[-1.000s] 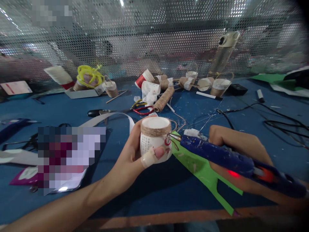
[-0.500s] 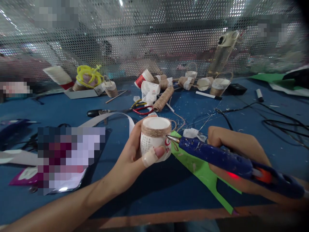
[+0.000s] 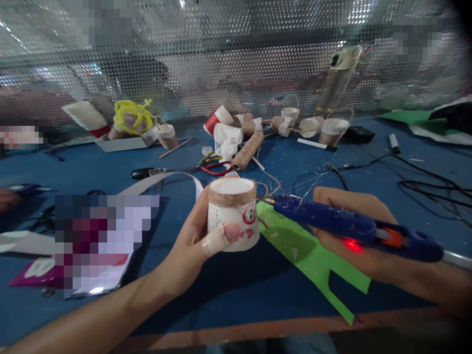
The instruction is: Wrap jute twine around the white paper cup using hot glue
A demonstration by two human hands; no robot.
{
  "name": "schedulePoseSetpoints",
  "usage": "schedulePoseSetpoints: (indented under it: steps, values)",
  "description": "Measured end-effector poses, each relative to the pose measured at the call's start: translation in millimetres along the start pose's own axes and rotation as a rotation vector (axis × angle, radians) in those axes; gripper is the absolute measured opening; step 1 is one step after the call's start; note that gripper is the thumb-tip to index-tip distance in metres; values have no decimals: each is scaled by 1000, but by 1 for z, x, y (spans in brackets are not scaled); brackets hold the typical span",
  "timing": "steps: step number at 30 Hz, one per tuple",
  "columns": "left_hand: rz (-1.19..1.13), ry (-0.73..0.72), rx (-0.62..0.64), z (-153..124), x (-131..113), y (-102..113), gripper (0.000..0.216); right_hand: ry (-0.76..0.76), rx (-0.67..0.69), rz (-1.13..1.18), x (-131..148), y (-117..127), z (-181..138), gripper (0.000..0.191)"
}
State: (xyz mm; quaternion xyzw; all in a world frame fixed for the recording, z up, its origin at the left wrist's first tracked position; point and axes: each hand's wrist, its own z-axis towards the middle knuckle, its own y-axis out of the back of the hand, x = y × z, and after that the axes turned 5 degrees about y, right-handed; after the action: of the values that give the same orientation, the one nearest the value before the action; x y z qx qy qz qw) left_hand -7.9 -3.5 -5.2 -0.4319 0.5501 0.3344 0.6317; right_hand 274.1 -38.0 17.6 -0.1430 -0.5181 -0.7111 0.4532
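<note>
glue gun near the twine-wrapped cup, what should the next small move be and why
Perhaps the left hand should turn the cup slightly, bringing its front round to the glue gun: the nozzle sits close by the twine band's right edge, and the cup's front shows no twine below that band.

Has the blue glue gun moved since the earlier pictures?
Yes: the rear of the blue glue gun has swung upward in view, away from the table's brown front edge.
</note>
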Motion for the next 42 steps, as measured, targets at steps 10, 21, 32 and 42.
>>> schedulePoseSetpoints:
  steps: [10, 21, 32, 42]
  values:
    - [-40, -2, -8, 1, 0, -7, 51, -26, -126, 72, -3, -4, 2, 17]
    - [72, 68, -4, 7, -2, -19, 62, -162, 54, 721, -14, -33, -1, 46]
    - [144, 70, 20, 6, -3, -18, 60, -230, -149, 617, 8, -24, 8, 26]
    - [82, 124, 123, 3, -3, -17, 56, -382, 38, 812, -2, -24, 16, 17]
